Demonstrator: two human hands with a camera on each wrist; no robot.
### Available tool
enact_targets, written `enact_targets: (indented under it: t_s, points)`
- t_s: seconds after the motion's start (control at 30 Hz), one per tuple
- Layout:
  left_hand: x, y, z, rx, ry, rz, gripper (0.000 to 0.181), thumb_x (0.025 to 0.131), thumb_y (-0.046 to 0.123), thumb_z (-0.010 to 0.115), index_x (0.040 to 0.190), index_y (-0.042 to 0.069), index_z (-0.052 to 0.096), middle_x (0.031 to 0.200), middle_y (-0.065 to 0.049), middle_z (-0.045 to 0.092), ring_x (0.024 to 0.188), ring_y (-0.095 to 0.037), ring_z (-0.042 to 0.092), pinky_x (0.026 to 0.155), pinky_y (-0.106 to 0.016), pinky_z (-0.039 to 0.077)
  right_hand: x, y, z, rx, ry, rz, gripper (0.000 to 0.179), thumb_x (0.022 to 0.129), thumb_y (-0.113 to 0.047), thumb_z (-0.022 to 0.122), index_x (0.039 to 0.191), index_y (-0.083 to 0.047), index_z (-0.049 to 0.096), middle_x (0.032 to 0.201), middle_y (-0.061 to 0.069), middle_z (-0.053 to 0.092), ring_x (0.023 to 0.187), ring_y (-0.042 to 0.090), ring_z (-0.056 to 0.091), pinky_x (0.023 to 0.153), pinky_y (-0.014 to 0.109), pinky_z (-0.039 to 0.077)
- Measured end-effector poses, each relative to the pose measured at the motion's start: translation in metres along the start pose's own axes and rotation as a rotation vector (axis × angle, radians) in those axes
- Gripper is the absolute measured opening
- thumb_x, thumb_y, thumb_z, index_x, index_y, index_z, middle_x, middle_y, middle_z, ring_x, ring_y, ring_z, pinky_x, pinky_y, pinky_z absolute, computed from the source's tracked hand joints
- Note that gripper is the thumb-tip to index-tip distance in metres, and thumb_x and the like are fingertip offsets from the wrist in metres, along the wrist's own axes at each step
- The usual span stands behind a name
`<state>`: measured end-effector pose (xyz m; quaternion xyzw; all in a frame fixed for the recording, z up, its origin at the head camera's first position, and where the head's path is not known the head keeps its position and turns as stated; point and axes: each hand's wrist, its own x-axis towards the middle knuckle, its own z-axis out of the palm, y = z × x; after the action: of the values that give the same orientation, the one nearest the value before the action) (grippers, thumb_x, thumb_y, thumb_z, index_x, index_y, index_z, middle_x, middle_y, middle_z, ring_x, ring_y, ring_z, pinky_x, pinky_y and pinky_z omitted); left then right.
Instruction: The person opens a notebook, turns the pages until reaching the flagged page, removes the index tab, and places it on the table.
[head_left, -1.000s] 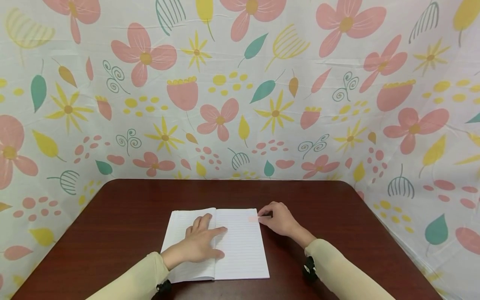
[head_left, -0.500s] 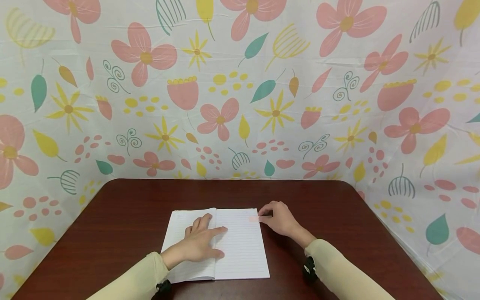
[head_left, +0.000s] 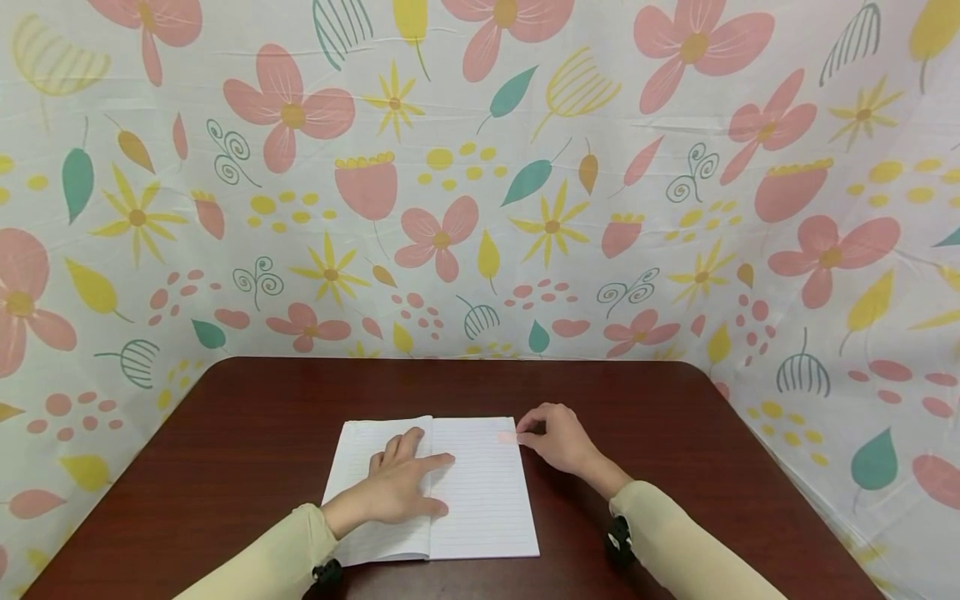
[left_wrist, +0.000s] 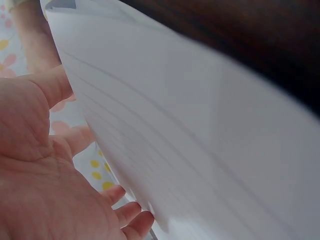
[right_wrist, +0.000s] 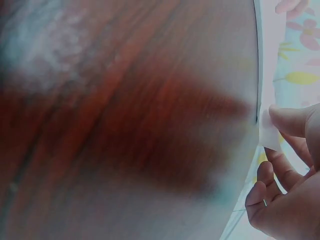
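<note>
An open notebook [head_left: 483, 500] with lined white pages lies on the table. Spread across its left page and centre fold is my left hand [head_left: 397, 486], fingers extended and resting on the paper. The left wrist view shows its fingertips against the lined page [left_wrist: 150, 115]. At the upper right edge of the right page, my right hand [head_left: 561, 437] pinches a small pale pink slip of paper [head_left: 506, 437] between thumb and finger. The slip overlaps the page and reaches past its edge. In the right wrist view the thumb lies on the slip [right_wrist: 270, 134], its other fingers curled below.
The dark reddish-brown table [head_left: 262, 467] extends around the notebook on all sides. Behind it and along both sides hangs a white curtain with a flower print [head_left: 480, 167]. Black wrist bands [head_left: 619, 540] sit at both sleeves.
</note>
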<state>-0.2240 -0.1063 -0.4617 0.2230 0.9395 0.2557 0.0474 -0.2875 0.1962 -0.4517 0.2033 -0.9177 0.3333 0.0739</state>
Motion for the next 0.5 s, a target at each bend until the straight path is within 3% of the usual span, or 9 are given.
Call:
enact_targets:
  t_s: [0.5]
  points:
    - [-0.0007,-0.0031,0.0001,-0.022,-0.004,-0.005,0.063,0.087,0.038,0.086,0.143,0.02,0.066,0.163,-0.026,0.022,0.144,-0.054,0.021,0.1,-0.074,0.024,-0.0044,-0.0044,-0.0062,0.012,-0.033,-0.006,0.009,0.091,-0.004,0.081,0.088,-0.012,0.078,0.084,-0.006,0.071,0.079,0.011,0.061,0.075,0.036,0.053]
